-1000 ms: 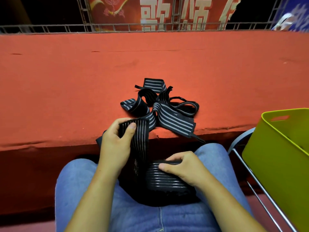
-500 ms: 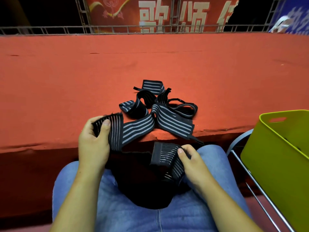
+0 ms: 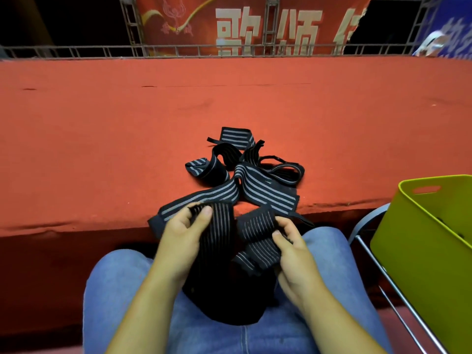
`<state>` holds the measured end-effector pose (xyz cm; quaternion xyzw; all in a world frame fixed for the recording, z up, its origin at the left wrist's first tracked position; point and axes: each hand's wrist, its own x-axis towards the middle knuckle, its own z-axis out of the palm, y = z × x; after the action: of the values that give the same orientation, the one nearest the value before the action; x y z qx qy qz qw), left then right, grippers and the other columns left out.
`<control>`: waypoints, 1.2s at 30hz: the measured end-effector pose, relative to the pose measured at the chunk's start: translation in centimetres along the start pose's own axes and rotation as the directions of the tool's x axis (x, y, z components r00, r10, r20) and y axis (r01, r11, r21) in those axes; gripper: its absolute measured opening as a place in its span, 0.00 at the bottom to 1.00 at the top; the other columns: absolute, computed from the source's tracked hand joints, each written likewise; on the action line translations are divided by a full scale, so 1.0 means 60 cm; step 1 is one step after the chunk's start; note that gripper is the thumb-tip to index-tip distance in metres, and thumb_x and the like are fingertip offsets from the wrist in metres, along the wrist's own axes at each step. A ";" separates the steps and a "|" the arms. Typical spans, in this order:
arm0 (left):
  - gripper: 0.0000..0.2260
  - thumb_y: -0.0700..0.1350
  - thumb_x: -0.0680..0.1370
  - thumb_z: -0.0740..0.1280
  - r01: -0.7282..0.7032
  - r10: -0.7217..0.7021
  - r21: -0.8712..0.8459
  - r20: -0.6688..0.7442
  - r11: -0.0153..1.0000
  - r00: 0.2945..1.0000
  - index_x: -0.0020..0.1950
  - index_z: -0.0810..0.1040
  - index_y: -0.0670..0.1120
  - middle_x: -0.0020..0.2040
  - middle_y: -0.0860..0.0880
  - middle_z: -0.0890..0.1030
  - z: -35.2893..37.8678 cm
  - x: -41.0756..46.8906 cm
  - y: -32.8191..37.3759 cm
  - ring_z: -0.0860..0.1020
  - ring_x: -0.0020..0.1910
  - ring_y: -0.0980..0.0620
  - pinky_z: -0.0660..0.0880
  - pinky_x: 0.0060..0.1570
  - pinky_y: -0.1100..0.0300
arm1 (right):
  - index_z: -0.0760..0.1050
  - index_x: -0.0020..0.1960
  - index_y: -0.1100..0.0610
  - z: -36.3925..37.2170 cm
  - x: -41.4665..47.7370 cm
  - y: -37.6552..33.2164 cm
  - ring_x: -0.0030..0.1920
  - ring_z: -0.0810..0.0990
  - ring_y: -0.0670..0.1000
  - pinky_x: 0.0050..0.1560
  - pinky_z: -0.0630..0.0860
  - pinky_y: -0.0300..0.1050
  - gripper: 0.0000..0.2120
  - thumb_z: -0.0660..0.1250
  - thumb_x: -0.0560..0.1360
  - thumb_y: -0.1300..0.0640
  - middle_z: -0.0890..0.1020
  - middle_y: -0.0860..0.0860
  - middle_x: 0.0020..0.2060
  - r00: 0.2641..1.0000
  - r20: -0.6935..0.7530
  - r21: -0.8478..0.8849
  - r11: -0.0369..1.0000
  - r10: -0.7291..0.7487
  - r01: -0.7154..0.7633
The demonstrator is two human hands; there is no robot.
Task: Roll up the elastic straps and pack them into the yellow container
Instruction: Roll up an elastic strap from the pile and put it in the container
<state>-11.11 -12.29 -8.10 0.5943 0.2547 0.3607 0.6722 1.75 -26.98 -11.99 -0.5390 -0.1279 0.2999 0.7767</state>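
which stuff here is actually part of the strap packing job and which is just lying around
For the job:
elastic strap, gripped by the left hand and right hand
tangle of straps on the red ledge
yellow container

Just there:
red banner
metal railing
chair frame

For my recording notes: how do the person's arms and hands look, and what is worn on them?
Both forearms are bare; no sleeves show. The left hand and right hand carry no gloves, rings or watch. The legs wear blue jeans.
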 end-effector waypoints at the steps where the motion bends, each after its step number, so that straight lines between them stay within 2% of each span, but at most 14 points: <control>1: 0.11 0.48 0.78 0.70 0.053 -0.052 -0.057 0.026 0.997 0.998 0.56 0.85 0.44 0.55 0.41 0.87 0.009 -0.004 -0.010 0.84 0.56 0.44 0.77 0.65 0.42 | 0.81 0.53 0.52 0.007 -0.003 0.001 0.48 0.84 0.52 0.52 0.80 0.49 0.17 0.57 0.85 0.67 0.87 0.57 0.49 1.000 0.010 0.009 1.000 -0.012 0.012; 5: 0.19 0.47 0.76 0.72 0.167 -0.150 -0.180 0.105 0.969 0.983 0.65 0.82 0.43 0.62 0.41 0.85 0.028 -0.017 -0.038 0.81 0.66 0.43 0.70 0.74 0.41 | 0.82 0.48 0.49 0.016 -0.008 0.008 0.51 0.83 0.54 0.59 0.78 0.55 0.20 0.58 0.85 0.68 0.86 0.56 0.49 0.997 0.037 -0.071 0.995 -0.064 0.066; 8: 0.21 0.47 0.77 0.73 0.198 -0.165 -0.194 0.176 0.961 0.971 0.67 0.80 0.39 0.63 0.37 0.83 0.030 -0.023 -0.048 0.79 0.67 0.38 0.69 0.74 0.39 | 0.81 0.46 0.48 0.015 -0.012 0.010 0.49 0.82 0.53 0.58 0.77 0.55 0.20 0.59 0.84 0.68 0.86 0.54 0.46 0.992 0.061 -0.178 0.977 -0.111 0.120; 11: 0.19 0.46 0.78 0.71 0.216 -0.173 -0.197 0.215 0.956 0.961 0.67 0.81 0.38 0.61 0.37 0.84 0.027 -0.029 -0.042 0.82 0.64 0.40 0.76 0.67 0.46 | 0.81 0.46 0.49 0.008 -0.009 0.003 0.48 0.81 0.51 0.54 0.77 0.50 0.20 0.59 0.83 0.70 0.85 0.52 0.45 0.989 -0.026 -0.170 0.975 -0.147 0.141; 14: 0.11 0.43 0.78 0.66 0.203 -0.156 -0.212 0.220 0.956 0.963 0.55 0.85 0.40 0.51 0.39 0.87 0.018 -0.032 -0.033 0.86 0.51 0.47 0.82 0.48 0.59 | 0.80 0.48 0.47 -0.010 0.001 -0.003 0.46 0.80 0.50 0.49 0.77 0.47 0.19 0.59 0.83 0.68 0.85 0.49 0.42 0.963 -0.181 -0.214 0.963 -0.202 0.161; 15: 0.10 0.43 0.78 0.67 0.200 -0.151 -0.213 0.226 0.956 0.962 0.51 0.86 0.42 0.50 0.40 0.87 0.016 -0.031 -0.032 0.86 0.49 0.47 0.82 0.46 0.59 | 0.80 0.48 0.47 -0.015 0.003 -0.002 0.44 0.78 0.50 0.46 0.76 0.47 0.18 0.59 0.84 0.67 0.84 0.49 0.41 0.955 -0.205 -0.241 0.957 -0.214 0.162; 17: 0.09 0.43 0.79 0.70 0.182 -0.133 -0.199 0.237 0.963 0.962 0.54 0.86 0.40 0.52 0.37 0.86 0.016 -0.029 -0.032 0.85 0.51 0.44 0.83 0.51 0.54 | 0.79 0.50 0.47 -0.018 0.002 0.000 0.41 0.76 0.51 0.42 0.75 0.49 0.15 0.60 0.85 0.64 0.82 0.52 0.38 0.951 -0.217 -0.284 0.946 -0.220 0.154; 19: 0.12 0.44 0.80 0.70 0.155 -0.114 -0.164 0.238 0.974 0.965 0.58 0.83 0.37 0.56 0.34 0.84 0.022 -0.029 -0.037 0.84 0.54 0.41 0.81 0.58 0.49 | 0.79 0.50 0.47 -0.013 -0.001 0.003 0.42 0.78 0.51 0.45 0.77 0.51 0.14 0.60 0.84 0.64 0.84 0.54 0.41 0.953 -0.195 -0.303 0.939 -0.231 0.165; 22: 0.10 0.47 0.80 0.71 0.134 -0.113 -0.084 0.220 0.987 0.969 0.56 0.85 0.42 0.55 0.37 0.86 0.033 -0.031 -0.043 0.84 0.55 0.42 0.79 0.59 0.48 | 0.79 0.48 0.47 0.003 -0.009 0.002 0.47 0.82 0.49 0.53 0.79 0.49 0.17 0.60 0.83 0.68 0.86 0.51 0.44 0.962 -0.110 -0.310 0.928 -0.251 0.207; 25: 0.13 0.49 0.77 0.72 0.137 -0.126 -0.037 0.209 0.990 0.970 0.59 0.85 0.46 0.57 0.42 0.87 0.036 -0.032 -0.049 0.84 0.59 0.43 0.77 0.64 0.46 | 0.78 0.45 0.48 0.013 -0.018 -0.002 0.42 0.81 0.47 0.46 0.78 0.42 0.20 0.59 0.81 0.71 0.85 0.51 0.41 0.972 0.005 -0.310 0.923 -0.237 0.226; 28: 0.10 0.49 0.78 0.70 0.099 -0.097 0.000 0.204 0.995 0.974 0.55 0.85 0.46 0.54 0.42 0.87 0.039 -0.033 -0.048 0.84 0.55 0.45 0.78 0.63 0.44 | 0.78 0.44 0.49 0.015 -0.024 -0.003 0.40 0.80 0.47 0.44 0.78 0.40 0.20 0.59 0.80 0.72 0.84 0.55 0.41 0.970 0.080 -0.327 0.913 -0.229 0.243; 30: 0.08 0.47 0.80 0.69 0.064 -0.065 0.008 0.157 0.998 0.985 0.53 0.86 0.47 0.52 0.42 0.87 0.041 -0.033 -0.047 0.85 0.52 0.46 0.79 0.60 0.45 | 0.79 0.43 0.50 0.012 -0.025 -0.001 0.41 0.80 0.44 0.45 0.77 0.38 0.18 0.61 0.80 0.71 0.84 0.51 0.40 0.966 0.112 -0.348 0.902 -0.231 0.256; 33: 0.07 0.42 0.83 0.67 0.019 -0.025 0.056 0.117 0.998 0.993 0.54 0.85 0.44 0.51 0.43 0.88 0.038 -0.029 -0.048 0.86 0.53 0.45 0.80 0.59 0.47 | 0.83 0.45 0.52 0.009 -0.021 0.005 0.51 0.84 0.43 0.58 0.78 0.43 0.16 0.64 0.77 0.71 0.87 0.45 0.47 0.966 0.147 -0.390 0.885 -0.212 0.254; 36: 0.06 0.42 0.83 0.68 -0.014 0.002 0.121 0.102 0.993 0.995 0.53 0.85 0.45 0.49 0.45 0.88 0.034 -0.027 -0.047 0.85 0.50 0.48 0.80 0.56 0.50 | 0.86 0.47 0.54 0.006 -0.012 0.007 0.59 0.84 0.47 0.66 0.77 0.47 0.14 0.64 0.69 0.62 0.88 0.47 0.53 0.976 0.151 -0.381 0.902 -0.155 0.202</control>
<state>-10.03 -14.92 -10.70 0.6527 0.2394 0.3164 0.6455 0.89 -27.06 -12.13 -0.6517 -0.2800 0.2266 0.6675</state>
